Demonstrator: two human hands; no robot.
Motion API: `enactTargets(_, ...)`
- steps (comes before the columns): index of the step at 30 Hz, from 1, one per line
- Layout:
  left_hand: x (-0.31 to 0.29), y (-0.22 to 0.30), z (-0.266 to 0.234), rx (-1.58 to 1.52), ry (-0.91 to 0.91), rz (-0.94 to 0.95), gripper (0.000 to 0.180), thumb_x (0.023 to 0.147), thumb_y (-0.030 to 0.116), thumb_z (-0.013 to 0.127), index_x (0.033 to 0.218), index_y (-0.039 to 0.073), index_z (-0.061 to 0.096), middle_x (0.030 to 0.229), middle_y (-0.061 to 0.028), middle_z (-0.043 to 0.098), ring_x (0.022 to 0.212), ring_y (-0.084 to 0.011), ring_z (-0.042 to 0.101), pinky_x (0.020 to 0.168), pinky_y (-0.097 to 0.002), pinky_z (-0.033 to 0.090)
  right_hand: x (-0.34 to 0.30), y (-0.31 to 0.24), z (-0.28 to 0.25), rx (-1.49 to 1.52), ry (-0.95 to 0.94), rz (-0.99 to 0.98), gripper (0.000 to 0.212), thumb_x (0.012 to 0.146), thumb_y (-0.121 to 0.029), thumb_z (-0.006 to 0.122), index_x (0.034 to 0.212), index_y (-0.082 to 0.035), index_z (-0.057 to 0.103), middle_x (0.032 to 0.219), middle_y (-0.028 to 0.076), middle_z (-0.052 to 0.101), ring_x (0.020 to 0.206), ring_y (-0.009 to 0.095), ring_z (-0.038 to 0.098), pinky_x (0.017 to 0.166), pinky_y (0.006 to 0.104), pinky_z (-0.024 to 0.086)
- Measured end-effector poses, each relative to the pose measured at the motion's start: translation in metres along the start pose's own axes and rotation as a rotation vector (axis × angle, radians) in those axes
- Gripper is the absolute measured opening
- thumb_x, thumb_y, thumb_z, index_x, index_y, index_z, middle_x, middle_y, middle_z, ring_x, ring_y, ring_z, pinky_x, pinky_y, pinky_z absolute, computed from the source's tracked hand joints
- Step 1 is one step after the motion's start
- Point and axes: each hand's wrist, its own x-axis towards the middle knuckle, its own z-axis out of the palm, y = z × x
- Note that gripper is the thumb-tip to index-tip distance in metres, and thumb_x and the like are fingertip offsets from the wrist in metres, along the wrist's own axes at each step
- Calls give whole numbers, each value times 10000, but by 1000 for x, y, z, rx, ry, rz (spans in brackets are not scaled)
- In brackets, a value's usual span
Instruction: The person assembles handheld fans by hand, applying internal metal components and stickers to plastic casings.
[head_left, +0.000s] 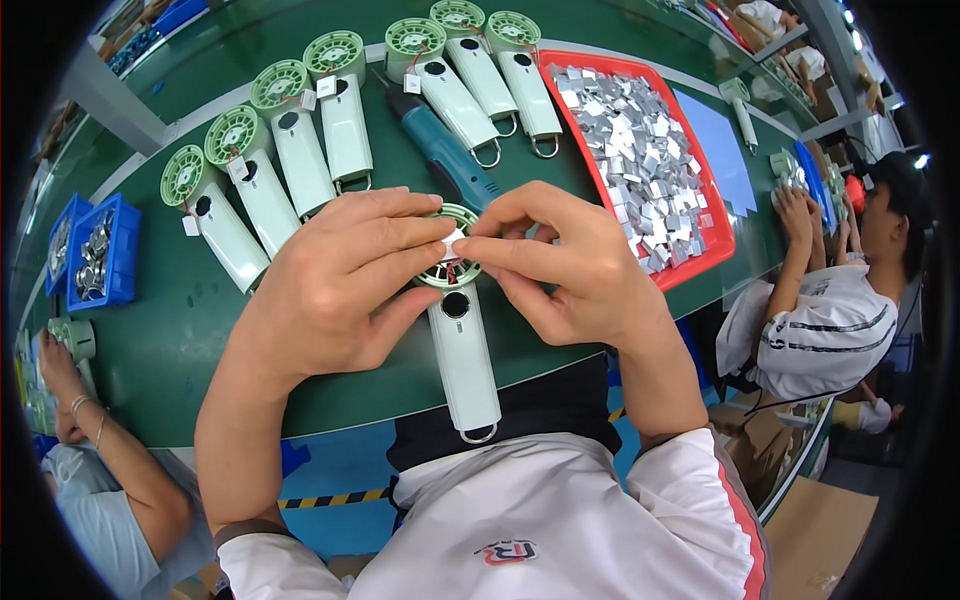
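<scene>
A pale green handheld fan (466, 362) lies in front of me, its head away from me and its metal loop toward my body. My left hand (335, 275) is closed around the left side of the fan head, fingertips over its hub and thumb at the near rim. A small white piece (453, 244) sits at the hub under the fingertips. My right hand (570, 262) pinches at that piece from the right, thumb and forefinger nearly together. Red wires show just below the hub. The fingers hide much of the fan head.
Several similar fans (295, 150) with loose wires lie in an arc beyond my hands. A teal electric screwdriver (440, 145) lies among them. At right stands a red tray (725, 235) of silver-white pieces; at left, blue bins (122, 250) of metal parts. Co-workers (835, 310) sit on both sides.
</scene>
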Motion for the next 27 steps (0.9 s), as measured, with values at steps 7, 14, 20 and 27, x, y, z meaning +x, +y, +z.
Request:
enactTargets(7, 0, -1, 0, 0, -2, -3, 441, 748, 34, 917, 1168, -8, 790, 1251, -153, 801, 1217, -409, 742, 1067, -542, 608, 4, -2, -4, 1, -47, -79, 382, 745, 89, 787, 1088, -63, 860, 889, 71, 678, 698, 186, 656, 555, 295, 506)
enactTargets(14, -2, 0, 0, -12, -4, -27, 443, 743, 34, 919, 1165, 7, 787, 1248, -138, 801, 1209, -409, 742, 1095, -581, 584, 5, -6, -3, -69, -116, -101, 409, 690, 91, 775, 1065, -56, 852, 892, 55, 669, 684, 181, 657, 542, 292, 526)
enactTargets(20, -3, 0, 1, -13, 1, -21, 437, 731, 28, 920, 1149, 6, 793, 1248, -141, 801, 1209, -412, 740, 1087, -584, 588, 10, -7, -3, -140, -164, -168, 366, 680, 55, 796, 1033, -36, 827, 882, 50, 657, 687, 202, 666, 542, 328, 534)
enactTargets(27, -1, 0, 2, -30, 21, -14, 427, 726, 17, 917, 1136, 0, 797, 1244, -144, 799, 1194, -408, 738, 1078, -578, 594, 17, -8, -11, -165, -218, -193, 353, 689, 53, 792, 1029, -35, 821, 886, 59, 663, 692, 234, 670, 550, 349, 538)
